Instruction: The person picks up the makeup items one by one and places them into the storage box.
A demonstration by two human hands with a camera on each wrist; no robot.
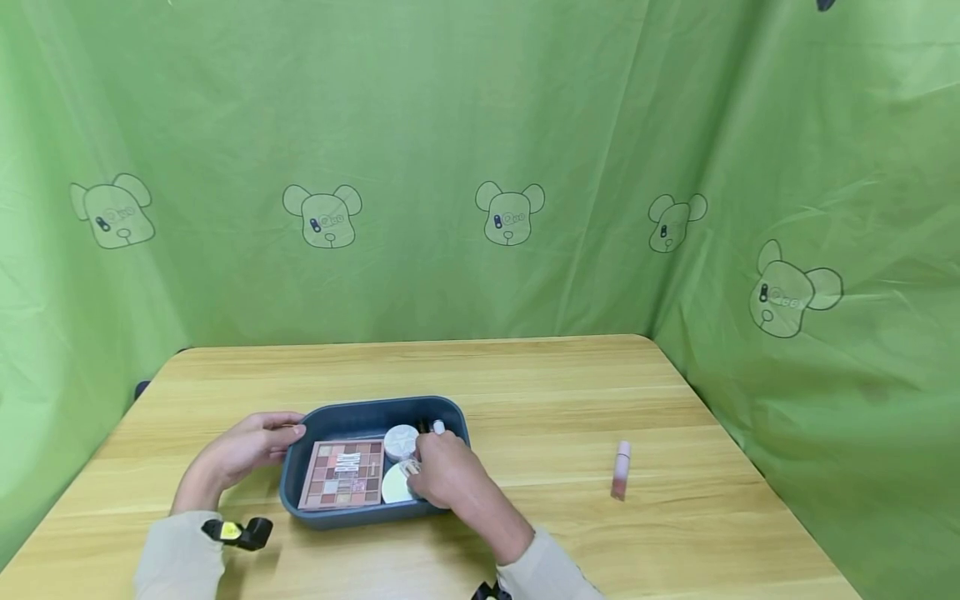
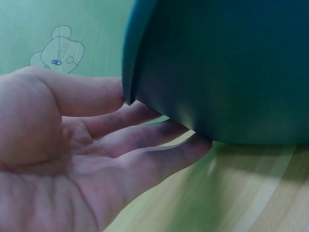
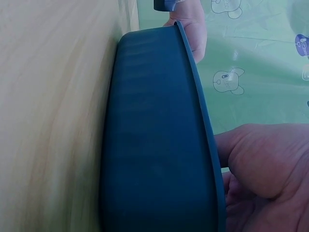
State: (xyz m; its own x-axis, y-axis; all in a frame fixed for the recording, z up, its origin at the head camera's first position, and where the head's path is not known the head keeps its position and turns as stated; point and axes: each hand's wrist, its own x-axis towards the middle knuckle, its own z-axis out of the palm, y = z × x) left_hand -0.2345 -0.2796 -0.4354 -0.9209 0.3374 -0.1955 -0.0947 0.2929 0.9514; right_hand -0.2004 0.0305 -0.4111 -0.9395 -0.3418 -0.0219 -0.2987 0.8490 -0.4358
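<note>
A dark blue plastic storage box (image 1: pixel 375 518) sits on the table, holding an eyeshadow palette (image 1: pixel 343 475), a round white jar (image 1: pixel 401 442) and a round white compact (image 1: pixel 397 485). At the left end, my left hand (image 1: pixel 251 446) grips the box, thumb at its rim and fingers along the outer wall in the left wrist view. Over the right end reaches my right hand (image 1: pixel 450 471), its fingertips down inside among the cosmetics. A white-capped tube (image 1: pixel 438 427) shows right beside its knuckles. The box wall hides those fingertips in the right wrist view; I cannot tell what they hold.
A lip gloss tube (image 1: pixel 621 471) with a pale cap and pinkish-red end lies on the wooden table (image 1: pixel 555 400), to the right of the box. Green curtains (image 1: pixel 420 275) with bear drawings hang behind the table and along its sides.
</note>
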